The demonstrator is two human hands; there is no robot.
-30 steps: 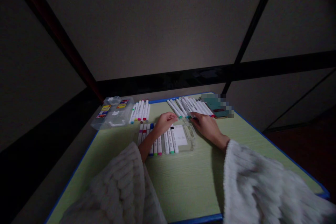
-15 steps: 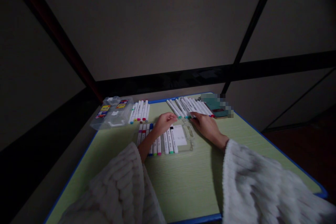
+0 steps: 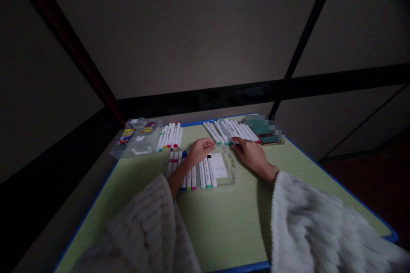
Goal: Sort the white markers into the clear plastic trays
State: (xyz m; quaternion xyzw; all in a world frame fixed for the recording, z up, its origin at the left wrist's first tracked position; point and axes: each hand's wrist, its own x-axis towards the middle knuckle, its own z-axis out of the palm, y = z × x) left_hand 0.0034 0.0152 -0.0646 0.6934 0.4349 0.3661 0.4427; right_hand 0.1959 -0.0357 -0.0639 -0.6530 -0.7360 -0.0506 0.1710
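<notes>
My left hand hovers over a clear tray, its fingers curled together; whether something small is between them cannot be made out. Several white markers with coloured ends lie side by side in the tray, partly hidden by my left forearm. A white card shows in the tray's right part. My right hand rests at the near ends of a row of white markers behind the tray, fingers bent down at a marker's end; the fingertips are partly hidden.
A clear plastic case with colourful labels lies at the back left, beside another group of white markers. A green book, partly pixelated, is at the back right. The green table has a blue edge; a wall stands behind it.
</notes>
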